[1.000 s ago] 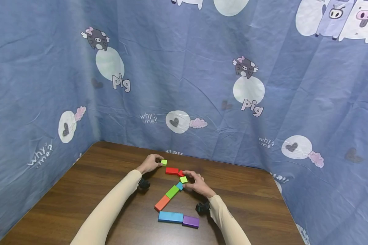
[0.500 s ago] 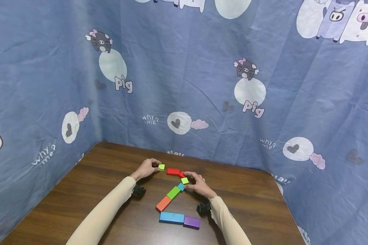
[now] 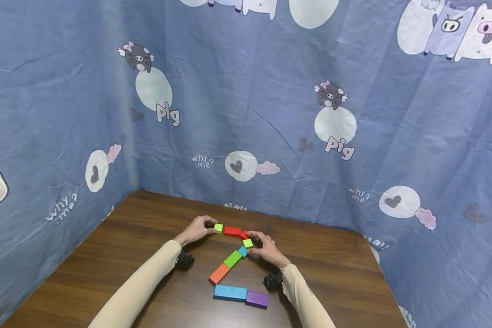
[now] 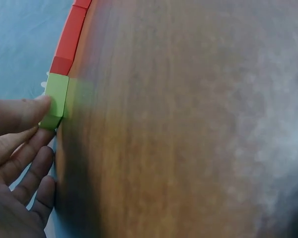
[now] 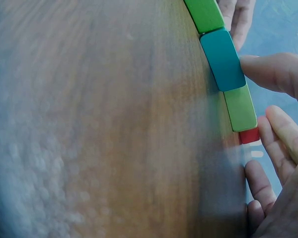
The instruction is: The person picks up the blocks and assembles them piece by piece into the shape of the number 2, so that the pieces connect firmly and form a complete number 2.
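Observation:
In the head view my left hand (image 3: 196, 230) pinches a small yellow-green block (image 3: 218, 228) at the far end of a row of blocks. The left wrist view shows my thumb on this block (image 4: 55, 96), very near the long red block (image 4: 71, 37); whether they touch I cannot tell. My right hand (image 3: 268, 250) is curved about another yellow-green block (image 3: 248, 243). In the right wrist view its thumb touches the blue block (image 5: 223, 62), and a fingertip is by the small red block (image 5: 250, 135). Whether these fingers grip is unclear.
A green block (image 3: 233, 259) and an orange block (image 3: 219, 274) continue the row diagonally towards me. Nearer lie a long blue block (image 3: 230, 293) and a purple block (image 3: 257, 299), end to end. A patterned blue cloth (image 3: 287, 182) hangs behind the brown table (image 3: 324, 273).
My left hand first shifted nearer with its yellow-green block, then moved it slightly right towards the long red block. The right hand stays at the same blocks. The head view has shifted slightly.

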